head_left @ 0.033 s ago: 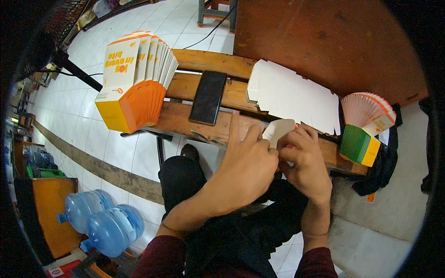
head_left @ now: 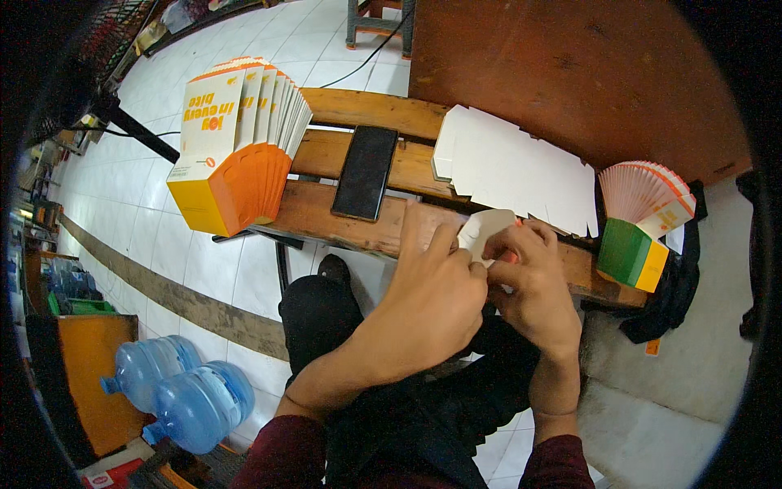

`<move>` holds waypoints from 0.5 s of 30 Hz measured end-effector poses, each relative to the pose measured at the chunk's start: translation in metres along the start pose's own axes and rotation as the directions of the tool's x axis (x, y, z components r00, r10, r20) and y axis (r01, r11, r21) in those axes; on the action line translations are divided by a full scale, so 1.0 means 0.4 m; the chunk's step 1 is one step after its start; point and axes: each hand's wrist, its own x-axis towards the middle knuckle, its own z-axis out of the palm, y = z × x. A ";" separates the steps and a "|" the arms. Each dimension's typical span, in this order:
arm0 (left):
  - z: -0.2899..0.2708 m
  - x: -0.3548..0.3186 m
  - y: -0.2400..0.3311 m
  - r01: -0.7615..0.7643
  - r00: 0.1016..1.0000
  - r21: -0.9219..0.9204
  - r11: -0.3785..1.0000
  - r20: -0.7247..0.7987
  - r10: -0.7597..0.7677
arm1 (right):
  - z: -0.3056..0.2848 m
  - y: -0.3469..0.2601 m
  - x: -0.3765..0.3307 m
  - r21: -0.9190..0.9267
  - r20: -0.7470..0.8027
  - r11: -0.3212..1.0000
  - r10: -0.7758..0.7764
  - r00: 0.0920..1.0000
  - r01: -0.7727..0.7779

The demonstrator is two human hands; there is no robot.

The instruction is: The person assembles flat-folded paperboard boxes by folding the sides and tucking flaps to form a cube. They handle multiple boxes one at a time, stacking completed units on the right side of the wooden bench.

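Note:
Above my lap, at the bench's front edge, both hands meet around a small paper carton (head_left: 484,226), its white inside facing up and a bit of red-orange at its right side. My left hand (head_left: 432,297) is closed at the carton's left side, with the index finger raised away from the others. The bent fingers of my right hand (head_left: 533,273) pinch its right wall. Much of the carton is hidden behind my fingers. Just beyond lies a stack of flat white carton blanks (head_left: 517,167).
On the slatted wooden bench (head_left: 326,213) lie a black phone (head_left: 365,171), a fanned stack of orange-and-white cartons (head_left: 236,147) at left and a green-and-yellow fanned stack (head_left: 631,248) at right. Blue water jugs (head_left: 204,406) lie at lower left. A brown panel (head_left: 570,73) rises behind.
The carton's white flap has shifted slightly and looks less curled. My left index finger has moved a little to the left. The stacks and phone stay put.

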 end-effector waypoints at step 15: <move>0.008 0.010 -0.011 0.136 0.989 -0.138 0.981 0.071 -0.127 | -0.015 0.040 -0.004 0.194 0.236 0.979 0.015 0.972 -0.063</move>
